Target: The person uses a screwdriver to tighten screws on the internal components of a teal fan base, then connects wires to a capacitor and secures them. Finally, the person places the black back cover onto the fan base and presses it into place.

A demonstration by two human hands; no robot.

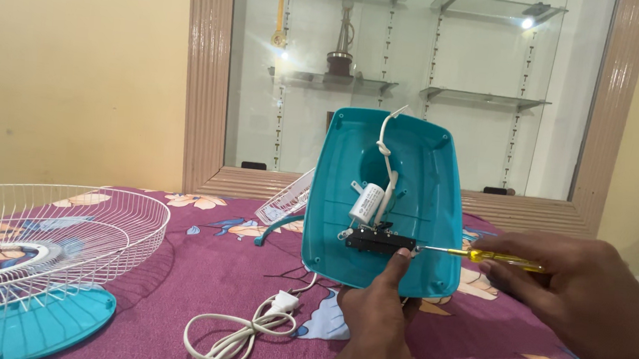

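At the centre of the frame the left hand point(377, 313) props a teal fan base point(386, 200) upright, its hollow underside facing the camera and its thumb pressed on a black switch block point(379, 243). From the right, the right hand point(577, 287) is closed around a yellow-handled screwdriver point(481, 255). The screwdriver lies nearly level, tip pointing left at the block. A white wire guard point(41, 241) sits at lower left.
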